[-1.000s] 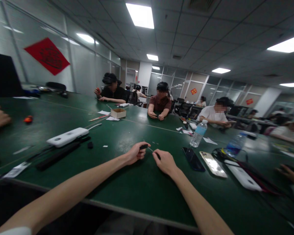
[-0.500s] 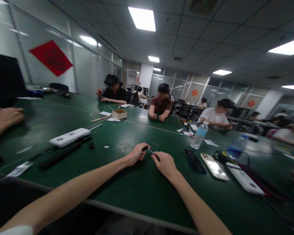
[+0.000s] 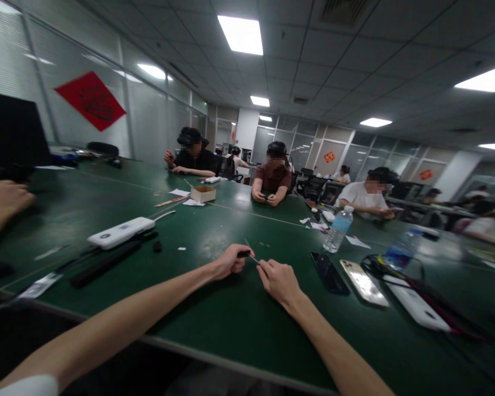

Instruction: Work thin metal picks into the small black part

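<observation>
Above the green table [image 3: 214, 324], my left hand [image 3: 230, 262] is closed around a small black piece [image 3: 243, 253] whose kind I cannot make out. A thin, shiny metal rod [image 3: 253, 258] runs from that piece to my right hand [image 3: 279, 279]. My right fingers pinch the rod and cover its near end. Both hands are close together, fingertips a short way apart. A faint thin sliver [image 3: 247, 242] shows just beyond the left fingers.
To the right are a dark phone [image 3: 330, 273], a gold phone [image 3: 363, 282], water bottles [image 3: 338, 230] and a white power bank [image 3: 416, 302]. Left lie another white power bank [image 3: 121, 231] and a black bar [image 3: 105, 265]. A small box [image 3: 203, 193] sits farther back. Several people sit around.
The view has shifted slightly. My right fingers have moved a little on the rod, and the dark handle end seen under them before is now covered. The left hand keeps its hold.
</observation>
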Available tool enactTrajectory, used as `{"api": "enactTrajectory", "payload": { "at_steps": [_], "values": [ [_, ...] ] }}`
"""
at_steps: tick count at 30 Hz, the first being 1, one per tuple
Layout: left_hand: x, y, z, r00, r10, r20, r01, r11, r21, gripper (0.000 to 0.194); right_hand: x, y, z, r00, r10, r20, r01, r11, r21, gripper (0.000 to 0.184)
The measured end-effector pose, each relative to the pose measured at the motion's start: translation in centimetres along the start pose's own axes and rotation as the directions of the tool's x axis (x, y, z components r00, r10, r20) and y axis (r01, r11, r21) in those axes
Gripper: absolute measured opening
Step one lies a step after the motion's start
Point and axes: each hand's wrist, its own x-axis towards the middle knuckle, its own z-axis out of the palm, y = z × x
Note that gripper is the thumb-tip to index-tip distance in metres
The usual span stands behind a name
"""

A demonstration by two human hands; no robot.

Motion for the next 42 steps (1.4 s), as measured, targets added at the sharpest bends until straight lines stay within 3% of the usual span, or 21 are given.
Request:
{"api": "enactTrajectory", "payload": {
  "at_steps": [11, 22, 31, 38, 42],
  "values": [
    [-0.6, 1.8, -0.8, 0.949, -0.259, 0.179, 0.275, 0.959, -0.070, 0.026, -0.1, 1.1, -0.2, 0.995, -0.097, -0.016, 0.097, 0.995, 0.003, 0.035],
    [0.7, 0.8, -2.0, 0.945, -0.303, 0.118, 0.313, 0.947, -0.073, 0.027, 0.0, 0.1, -0.5, 0.995, -0.093, -0.029, 0.088, 0.988, -0.125, 0.029],
    [-0.5, 2.6, -2.2, 0.876, -0.386, 0.290, 0.437, 0.889, -0.137, 0.026, -0.3, 0.5, -0.1, 0.990, -0.134, -0.037, 0.131, 0.989, -0.067, 0.035],
    [-1.0, 2.8, -1.0, 0.800, -0.464, 0.379, 0.546, 0.825, -0.143, 0.019, 0.0, 0.6, -0.2, 0.975, -0.202, -0.087, 0.203, 0.979, 0.001, 0.034],
    [-1.1, 3.0, -1.0, 0.789, -0.458, 0.409, 0.553, 0.820, -0.149, 0.019, 0.1, 1.0, -0.4, 0.974, -0.196, -0.112, 0.201, 0.979, 0.040, 0.033]
  ]
}}
